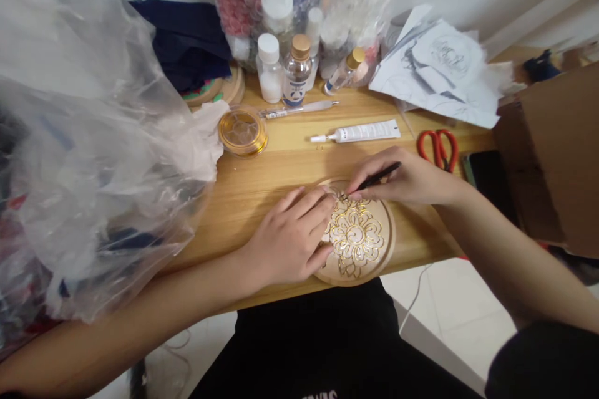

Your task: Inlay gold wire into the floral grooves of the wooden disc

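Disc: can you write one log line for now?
left hand: flat on disc | right hand: holds tool, tip at gold flower | glue tube: beyond disc

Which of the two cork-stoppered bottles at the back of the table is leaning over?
The right-hand bottle, slanting behind the glue tube; the blue-labelled bottle stands upright.

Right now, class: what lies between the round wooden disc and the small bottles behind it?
In the head view, a white glue tube and a clear pen-like tool lie between the wooden disc and the bottles.
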`<state>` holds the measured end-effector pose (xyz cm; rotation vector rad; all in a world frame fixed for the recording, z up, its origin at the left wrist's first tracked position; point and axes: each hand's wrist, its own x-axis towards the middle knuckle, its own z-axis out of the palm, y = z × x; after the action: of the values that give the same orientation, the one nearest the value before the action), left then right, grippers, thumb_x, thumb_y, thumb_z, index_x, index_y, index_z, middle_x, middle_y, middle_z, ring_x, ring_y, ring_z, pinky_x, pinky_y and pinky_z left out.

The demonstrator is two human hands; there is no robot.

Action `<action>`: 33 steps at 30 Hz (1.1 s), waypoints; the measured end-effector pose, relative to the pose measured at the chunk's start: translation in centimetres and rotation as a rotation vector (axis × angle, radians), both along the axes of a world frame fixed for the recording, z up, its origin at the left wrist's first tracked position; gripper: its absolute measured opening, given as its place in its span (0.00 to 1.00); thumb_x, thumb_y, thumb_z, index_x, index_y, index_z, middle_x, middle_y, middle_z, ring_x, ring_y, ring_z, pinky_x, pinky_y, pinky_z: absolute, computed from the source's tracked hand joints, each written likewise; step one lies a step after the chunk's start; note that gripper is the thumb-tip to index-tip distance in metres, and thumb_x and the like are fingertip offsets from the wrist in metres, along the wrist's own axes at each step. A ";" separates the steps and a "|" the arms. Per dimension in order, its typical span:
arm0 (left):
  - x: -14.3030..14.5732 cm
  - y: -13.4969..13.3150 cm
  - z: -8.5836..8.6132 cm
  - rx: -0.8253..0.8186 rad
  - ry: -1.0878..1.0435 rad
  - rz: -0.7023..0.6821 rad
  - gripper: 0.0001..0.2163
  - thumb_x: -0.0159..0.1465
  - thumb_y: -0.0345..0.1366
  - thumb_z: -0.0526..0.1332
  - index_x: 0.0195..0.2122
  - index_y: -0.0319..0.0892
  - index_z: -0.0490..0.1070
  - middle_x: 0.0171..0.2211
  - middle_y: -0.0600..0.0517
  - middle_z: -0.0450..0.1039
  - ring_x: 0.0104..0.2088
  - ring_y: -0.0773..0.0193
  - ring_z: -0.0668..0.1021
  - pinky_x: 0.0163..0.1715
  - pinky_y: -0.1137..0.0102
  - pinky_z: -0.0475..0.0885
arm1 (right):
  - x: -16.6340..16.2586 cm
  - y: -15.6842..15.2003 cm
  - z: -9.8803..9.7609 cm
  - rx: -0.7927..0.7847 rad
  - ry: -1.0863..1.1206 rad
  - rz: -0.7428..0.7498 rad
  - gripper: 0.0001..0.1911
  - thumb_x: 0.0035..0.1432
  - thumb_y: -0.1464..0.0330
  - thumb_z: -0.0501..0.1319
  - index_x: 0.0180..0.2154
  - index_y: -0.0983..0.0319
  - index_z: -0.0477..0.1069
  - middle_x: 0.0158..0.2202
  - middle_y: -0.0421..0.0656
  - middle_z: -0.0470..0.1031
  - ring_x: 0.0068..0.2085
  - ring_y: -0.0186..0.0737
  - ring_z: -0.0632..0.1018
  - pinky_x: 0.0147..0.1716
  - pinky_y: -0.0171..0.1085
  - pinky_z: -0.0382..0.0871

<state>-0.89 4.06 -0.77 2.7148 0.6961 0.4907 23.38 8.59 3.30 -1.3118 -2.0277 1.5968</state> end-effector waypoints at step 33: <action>0.0 0.0 -0.2 0.035 -0.014 -0.002 0.21 0.66 0.42 0.56 0.53 0.30 0.69 0.56 0.44 0.71 0.60 0.52 0.66 0.60 0.60 0.57 | -0.6 -1.4 0.3 0.112 -0.007 -0.081 0.09 0.54 0.64 0.67 0.31 0.63 0.78 0.28 0.42 0.79 0.27 0.31 0.76 0.24 0.31 0.68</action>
<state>-0.94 4.05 -0.93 2.7416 0.6871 0.5263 22.79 7.16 3.64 -1.3418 -2.0096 1.4250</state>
